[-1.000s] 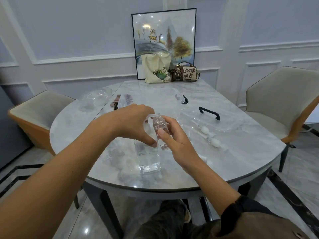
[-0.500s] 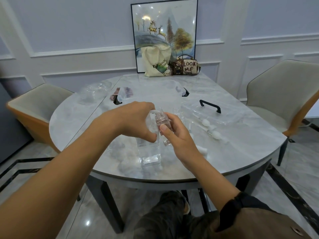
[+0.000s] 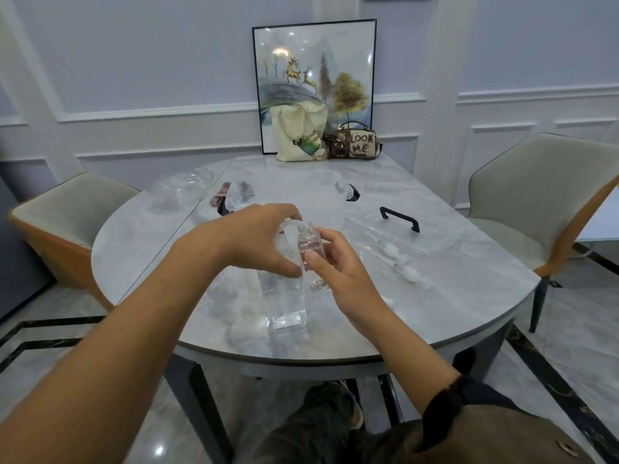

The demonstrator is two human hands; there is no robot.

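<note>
A small clear bottle [image 3: 312, 244] with pinkish contents and an open threaded neck is held upright above the marble table [image 3: 469, 296]. My right hand [image 3: 338, 272] grips it, thumb on its front. My left hand [image 3: 261, 239] curls over the top of a tall clear square bottle [image 3: 284, 296] that stands on the table right beside the small one. A clear cap-like piece shows under the left fingers; whether they hold it I cannot tell.
A clear lidded box with a black handle [image 3: 400, 217] lies at the right with white cotton balls [image 3: 410, 272] near it. Clear containers [image 3: 182, 185], a tote bag [image 3: 298, 135], a small handbag [image 3: 356, 142] and a framed picture [image 3: 315, 78] stand farther back. Chairs flank the table.
Both hands and the two bottles keep the same pose. The small bottle's open neck now shows plainly above my right fingers. The camera view has shifted slightly.
</note>
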